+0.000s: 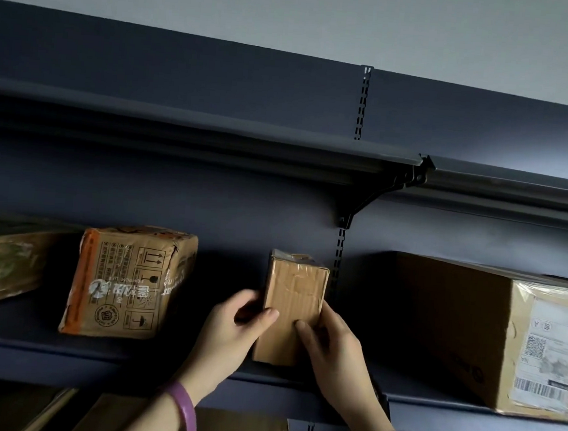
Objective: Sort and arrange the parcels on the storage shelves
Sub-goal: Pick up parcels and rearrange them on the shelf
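Note:
A small plain cardboard parcel [295,294] stands upright on the dark shelf [95,353], near its front edge. My left hand [232,330] grips its left side, thumb on the front face and fingers round the back. My right hand [330,341] grips its right side, thumb pressed on the front face low down. Both wrists wear purple bands.
A printed orange-and-brown box [124,281] sits to the left, and a greenish taped parcel [0,261] at the far left. A large labelled carton [490,333] fills the right. An upper shelf [213,141] with a bracket [379,192] hangs overhead. More cartons [242,429] lie below.

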Demonstrator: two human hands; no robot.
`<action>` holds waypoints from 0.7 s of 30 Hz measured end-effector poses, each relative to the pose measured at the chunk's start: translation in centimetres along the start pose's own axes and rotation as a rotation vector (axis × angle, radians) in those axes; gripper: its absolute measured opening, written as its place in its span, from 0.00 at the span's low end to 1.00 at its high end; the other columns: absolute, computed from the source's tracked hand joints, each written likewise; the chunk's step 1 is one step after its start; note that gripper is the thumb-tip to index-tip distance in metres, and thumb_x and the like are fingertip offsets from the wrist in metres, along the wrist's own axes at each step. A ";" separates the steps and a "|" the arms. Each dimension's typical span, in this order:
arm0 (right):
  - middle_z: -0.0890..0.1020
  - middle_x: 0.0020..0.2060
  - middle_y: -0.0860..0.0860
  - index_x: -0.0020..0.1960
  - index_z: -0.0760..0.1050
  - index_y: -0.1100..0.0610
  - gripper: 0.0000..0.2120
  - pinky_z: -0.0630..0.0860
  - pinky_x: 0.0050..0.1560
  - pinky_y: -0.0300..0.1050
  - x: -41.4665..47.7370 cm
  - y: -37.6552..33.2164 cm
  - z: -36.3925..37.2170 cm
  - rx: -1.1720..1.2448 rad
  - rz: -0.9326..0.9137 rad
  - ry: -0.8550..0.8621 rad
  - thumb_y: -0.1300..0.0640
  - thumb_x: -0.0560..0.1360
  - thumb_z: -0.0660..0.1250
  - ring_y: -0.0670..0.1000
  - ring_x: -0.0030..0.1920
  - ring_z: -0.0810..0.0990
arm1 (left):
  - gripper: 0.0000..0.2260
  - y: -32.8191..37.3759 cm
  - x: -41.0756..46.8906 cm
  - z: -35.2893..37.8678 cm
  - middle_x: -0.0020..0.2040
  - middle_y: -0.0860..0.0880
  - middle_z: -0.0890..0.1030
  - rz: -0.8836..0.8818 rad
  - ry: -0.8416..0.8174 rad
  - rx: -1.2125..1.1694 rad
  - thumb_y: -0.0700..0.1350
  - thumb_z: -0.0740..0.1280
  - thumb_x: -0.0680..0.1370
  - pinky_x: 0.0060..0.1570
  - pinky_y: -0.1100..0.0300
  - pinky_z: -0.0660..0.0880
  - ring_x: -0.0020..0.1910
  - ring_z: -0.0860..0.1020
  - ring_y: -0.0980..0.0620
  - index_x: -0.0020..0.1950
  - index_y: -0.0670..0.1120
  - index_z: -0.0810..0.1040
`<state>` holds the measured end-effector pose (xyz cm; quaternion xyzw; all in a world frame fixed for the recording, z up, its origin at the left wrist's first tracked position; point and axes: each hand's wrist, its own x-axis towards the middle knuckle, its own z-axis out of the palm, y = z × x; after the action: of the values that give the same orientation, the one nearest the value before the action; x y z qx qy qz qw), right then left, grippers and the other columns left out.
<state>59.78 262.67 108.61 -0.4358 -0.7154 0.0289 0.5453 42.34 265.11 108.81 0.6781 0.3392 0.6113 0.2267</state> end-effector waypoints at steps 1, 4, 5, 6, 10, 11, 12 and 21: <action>0.79 0.46 0.44 0.60 0.75 0.49 0.11 0.73 0.48 0.35 0.1 0.1 0.1 -0.036 0.000 -0.007 0.52 0.78 0.67 0.46 0.47 0.78 | 0.06 -0.2 0.1 0.1 0.46 0.64 0.83 -0.002 0.010 0.056 0.54 0.70 0.73 0.43 0.74 0.73 0.46 0.80 0.66 0.48 0.57 0.78; 0.79 0.42 0.43 0.62 0.74 0.52 0.13 0.74 0.47 0.40 0.3 0.4 0.3 -0.067 0.035 -0.012 0.52 0.78 0.65 0.49 0.46 0.78 | 0.07 -0.7 0.4 0.5 0.45 0.66 0.79 -0.021 0.036 0.156 0.53 0.70 0.75 0.43 0.75 0.71 0.48 0.78 0.67 0.52 0.58 0.76; 0.80 0.42 0.44 0.65 0.73 0.52 0.15 0.75 0.48 0.41 0.4 0.5 0.4 -0.064 0.044 -0.015 0.52 0.78 0.65 0.49 0.46 0.79 | 0.12 -0.9 0.5 0.6 0.47 0.65 0.78 -0.022 0.042 0.176 0.53 0.69 0.75 0.46 0.73 0.71 0.49 0.77 0.66 0.57 0.54 0.77; 0.81 0.44 0.45 0.69 0.70 0.52 0.20 0.76 0.51 0.43 0.4 0.4 0.5 -0.059 0.058 -0.015 0.52 0.78 0.66 0.49 0.48 0.79 | 0.15 -0.8 0.5 0.7 0.49 0.64 0.78 -0.019 0.049 0.195 0.53 0.69 0.75 0.47 0.71 0.71 0.51 0.77 0.64 0.60 0.51 0.77; 0.79 0.58 0.48 0.71 0.67 0.55 0.27 0.74 0.62 0.49 -0.1 -0.3 -0.3 0.040 0.035 0.168 0.57 0.74 0.72 0.48 0.60 0.77 | 0.20 0.7 -0.3 0.6 0.58 0.55 0.79 -0.045 0.114 0.065 0.47 0.70 0.75 0.52 0.71 0.73 0.54 0.77 0.63 0.66 0.47 0.74; 0.78 0.57 0.47 0.67 0.70 0.53 0.23 0.75 0.61 0.49 -0.6 -0.6 -0.4 0.051 -0.036 0.258 0.60 0.74 0.72 0.48 0.59 0.77 | 0.18 1.1 -0.8 0.2 0.59 0.56 0.78 -0.026 0.147 0.016 0.45 0.70 0.75 0.52 0.72 0.73 0.56 0.77 0.63 0.65 0.49 0.75; 0.78 0.55 0.46 0.63 0.71 0.51 0.20 0.75 0.59 0.48 -1.1 -1.0 -0.4 0.057 -0.119 0.325 0.61 0.74 0.71 0.47 0.57 0.77 | 0.15 1.4 -1.3 -0.5 0.59 0.56 0.79 0.010 0.186 -0.001 0.44 0.70 0.76 0.53 0.72 0.73 0.57 0.77 0.62 0.62 0.50 0.76; 0.76 0.58 0.39 0.65 0.70 0.46 0.17 0.72 0.59 0.33 -1.1 -8.3 7.5 0.211 -0.240 -0.071 0.53 0.77 0.66 0.39 0.60 0.75 | 0.09 2.8 -2.9 -11.7 0.52 0.58 0.81 0.186 0.464 0.199 0.44 0.70 0.75 0.56 0.62 0.75 0.55 0.78 0.60 0.54 0.54 0.79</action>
<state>48.89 260.02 109.04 -0.2862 -0.7742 0.0535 0.5620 31.27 259.86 110.62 0.5670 0.3767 0.7323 0.0179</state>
